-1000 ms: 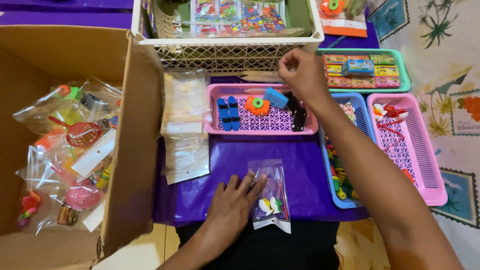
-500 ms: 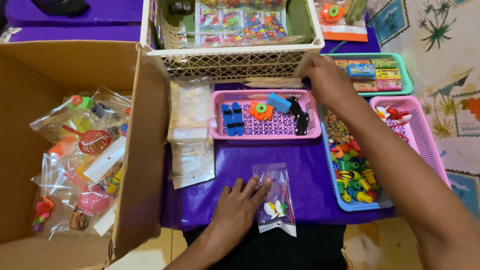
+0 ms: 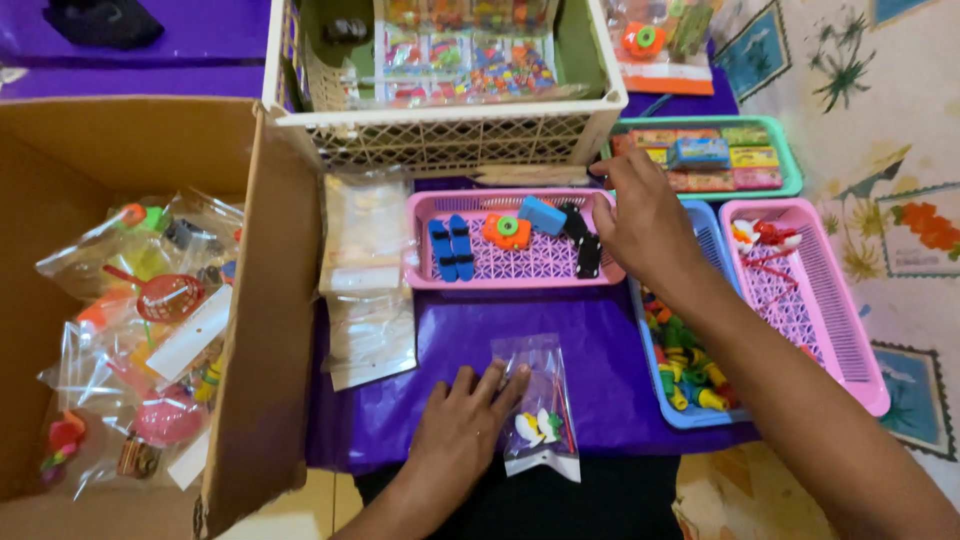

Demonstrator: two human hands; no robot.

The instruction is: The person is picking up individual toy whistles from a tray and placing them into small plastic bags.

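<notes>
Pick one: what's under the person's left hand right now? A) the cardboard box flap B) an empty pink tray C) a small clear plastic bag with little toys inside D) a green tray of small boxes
C: the left hand lies flat on the purple table cover, its fingertips on the edge of a small clear plastic bag with little toys inside; the right hand is up at the pink tray.

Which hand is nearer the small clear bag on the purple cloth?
Left. The left hand rests against the clear bag; the right hand is farther up, beside the pink tray.
</notes>
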